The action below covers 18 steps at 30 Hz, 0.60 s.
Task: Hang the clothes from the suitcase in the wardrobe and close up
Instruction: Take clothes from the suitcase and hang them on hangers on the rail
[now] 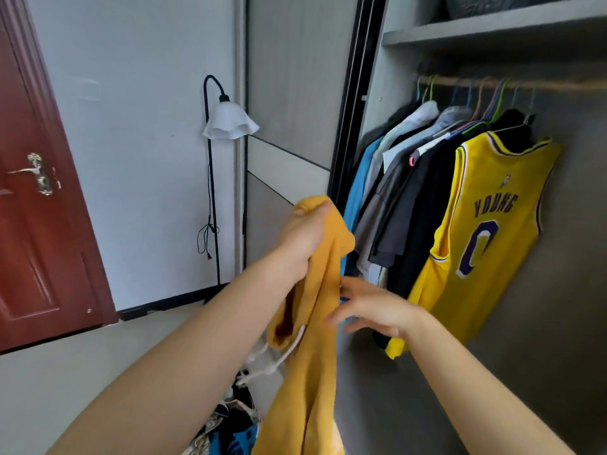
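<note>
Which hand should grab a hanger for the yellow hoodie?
Probably the right hand: open, holding nothing, nearer the coloured hangers on the wardrobe rail. The left hand has its grip on the yellow fabric hoodie.

Whitish wall point(138, 110) in soft, even light, meeting a pale floor point(65, 382) along a black skirting strip point(170, 301). Far left, a red-brown panelled door point(49, 241) with a metal lever handle point(34, 172). Against the wall, just beside the grey sliding wardrobe door point(289, 77), a black floor lamp point(212, 192): arched neck, white frilled shade point(230, 123), thin cord point(204, 238) dangling along the stem.
</note>
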Available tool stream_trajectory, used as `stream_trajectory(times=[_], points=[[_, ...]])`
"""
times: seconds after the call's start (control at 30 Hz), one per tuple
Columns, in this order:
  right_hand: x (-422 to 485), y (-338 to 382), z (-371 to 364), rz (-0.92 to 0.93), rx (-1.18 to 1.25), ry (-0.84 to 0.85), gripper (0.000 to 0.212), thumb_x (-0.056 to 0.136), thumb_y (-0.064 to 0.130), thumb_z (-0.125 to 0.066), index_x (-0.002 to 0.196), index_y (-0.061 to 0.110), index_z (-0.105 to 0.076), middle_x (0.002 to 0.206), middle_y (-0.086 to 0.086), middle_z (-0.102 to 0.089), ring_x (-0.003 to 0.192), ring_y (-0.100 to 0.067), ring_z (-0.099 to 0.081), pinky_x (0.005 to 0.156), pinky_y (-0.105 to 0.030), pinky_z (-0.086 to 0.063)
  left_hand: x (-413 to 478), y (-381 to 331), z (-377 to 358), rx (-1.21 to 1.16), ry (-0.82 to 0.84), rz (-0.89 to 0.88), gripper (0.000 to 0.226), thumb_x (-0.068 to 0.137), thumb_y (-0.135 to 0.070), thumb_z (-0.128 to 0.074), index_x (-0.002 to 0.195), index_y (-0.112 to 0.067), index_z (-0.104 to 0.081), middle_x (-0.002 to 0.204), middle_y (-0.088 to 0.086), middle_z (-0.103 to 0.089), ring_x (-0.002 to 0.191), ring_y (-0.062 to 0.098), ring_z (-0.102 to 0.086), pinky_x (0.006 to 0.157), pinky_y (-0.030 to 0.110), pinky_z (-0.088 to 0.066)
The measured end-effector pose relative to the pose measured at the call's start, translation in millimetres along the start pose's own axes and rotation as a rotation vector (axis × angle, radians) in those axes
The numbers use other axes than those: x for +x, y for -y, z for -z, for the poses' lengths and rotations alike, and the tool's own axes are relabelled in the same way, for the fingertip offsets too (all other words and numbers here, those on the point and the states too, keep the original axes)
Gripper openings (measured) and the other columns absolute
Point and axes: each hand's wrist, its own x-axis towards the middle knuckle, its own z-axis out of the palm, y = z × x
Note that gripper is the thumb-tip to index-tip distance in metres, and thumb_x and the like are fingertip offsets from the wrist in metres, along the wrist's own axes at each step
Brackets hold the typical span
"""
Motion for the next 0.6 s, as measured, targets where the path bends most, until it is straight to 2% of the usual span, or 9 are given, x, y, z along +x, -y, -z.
stream_trajectory(times=[0.07, 0.13, 0.17, 0.27, 0.33, 0.4, 0.47, 0.53, 0.6], points=[[11.0, -16.7, -11.1, 0.014, -0.034, -0.093, 0.040, 0.084, 0.036, -0.074, 0.121, 0.034, -0.059, 0.116, 0.011, -0.068, 0.107, -0.010, -0.063, 0.077, -0.024, -0.056, -0.6, 2.0, -25.4, 0.087, 0.086, -0.007, 0.021, 0.093, -0.041, -0.059, 0.106, -0.025, -0.058, 0.110, 0.001, -0.066, 0.099, 0.020, -0.063, 0.090, 0.033, -0.051], [28.0, -29.9, -8.5, -0.001, 0.197, -0.371, 0.036, 0.091, 0.039, -0.064, 0.121, 0.020, -0.064, 0.108, -0.002, -0.072, 0.098, -0.021, -0.069, 0.080, -0.033, -0.059, -1.3, -1.8, -39.6, 0.254, 0.124, -0.063, 0.015, 0.091, -0.038, -0.060, 0.085, -0.024, -0.061, 0.091, -0.004, -0.067, 0.085, 0.016, -0.064, 0.077, 0.028, -0.051], [33.8, -32.5, -3.9, -0.044, 0.354, -0.443, 0.039, 0.093, 0.039, -0.061, 0.122, 0.013, -0.064, 0.105, -0.008, -0.073, 0.095, -0.026, -0.070, 0.085, -0.041, -0.058, 1.4, -4.3, -37.6, 0.338, 0.134, -0.095, 0.014, 0.089, -0.037, -0.061, 0.083, -0.024, -0.064, 0.088, -0.005, -0.068, 0.085, 0.016, -0.064, 0.078, 0.028, -0.052], [35.0, -29.2, 18.9, -0.074, 0.581, -0.497, 0.043, 0.095, 0.042, -0.058, 0.122, 0.009, -0.061, 0.105, -0.012, -0.072, 0.094, -0.030, -0.069, 0.083, -0.045, -0.057, 18.3, -1.5, -3.3, 0.519, 0.185, -0.141, 0.020, 0.085, -0.035, -0.062, 0.099, -0.025, -0.072, 0.103, -0.006, -0.068, 0.095, 0.011, -0.061, 0.083, 0.027, -0.048], [33.6, -16.3, 33.0, -0.018, 0.622, -0.526, 0.046, 0.094, 0.046, -0.056, 0.122, 0.010, -0.060, 0.105, -0.013, -0.071, 0.094, -0.030, -0.069, 0.078, -0.041, -0.057, 32.6, 19.2, 29.6, 0.652, 0.108, -0.115, 0.035, 0.077, -0.045, -0.064, 0.111, -0.034, -0.068, 0.121, -0.008, -0.061, 0.113, 0.012, -0.053, 0.092, 0.028, -0.043], [35.4, 0.5, 40.5, 0.051, 0.609, -0.565, 0.045, 0.093, 0.047, -0.058, 0.117, 0.010, -0.063, 0.102, -0.014, -0.072, 0.092, -0.031, -0.070, 0.083, -0.045, -0.057, 38.4, 58.5, 51.7, 0.793, -0.043, 0.077, 0.073, 0.068, -0.059, -0.066, 0.134, -0.034, -0.049, 0.142, 0.004, -0.043, 0.130, 0.029, -0.041, 0.101, 0.041, -0.042], [38.6, 15.7, 41.7, 0.089, 0.621, -0.578, 0.047, 0.090, 0.047, -0.061, 0.117, 0.009, -0.063, 0.100, -0.016, -0.072, 0.089, -0.032, -0.071, 0.082, -0.048, -0.058, 34.6, 105.9, 59.9, 0.713, 0.043, 0.425, 0.093, 0.075, -0.063, -0.067, 0.149, -0.024, -0.024, 0.150, 0.015, -0.032, 0.130, 0.042, -0.040, 0.094, 0.052, -0.045], [42.3, 19.8, 39.9, 0.095, 0.668, -0.563, 0.051, 0.087, 0.046, -0.065, 0.122, 0.009, -0.058, 0.101, -0.017, -0.070, 0.085, -0.031, -0.070, 0.073, -0.044, -0.061, 26.9, 147.9, 54.5, 0.454, 0.278, 0.683, 0.085, 0.082, -0.061, -0.063, 0.147, -0.016, -0.030, 0.142, 0.019, -0.043, 0.119, 0.043, -0.053, 0.087, 0.053, -0.051], [39.3, 18.2, 37.2, 0.126, 0.667, -0.544, 0.047, 0.084, 0.042, -0.071, 0.115, 0.009, -0.059, 0.096, -0.015, -0.067, 0.079, -0.029, -0.068, 0.064, -0.038, -0.060, 25.1, 179.3, 45.4, 0.214, 0.313, 0.758, 0.064, 0.088, -0.050, -0.061, 0.134, -0.008, -0.049, 0.121, 0.017, -0.060, 0.102, 0.035, -0.063, 0.082, 0.051, -0.055]])
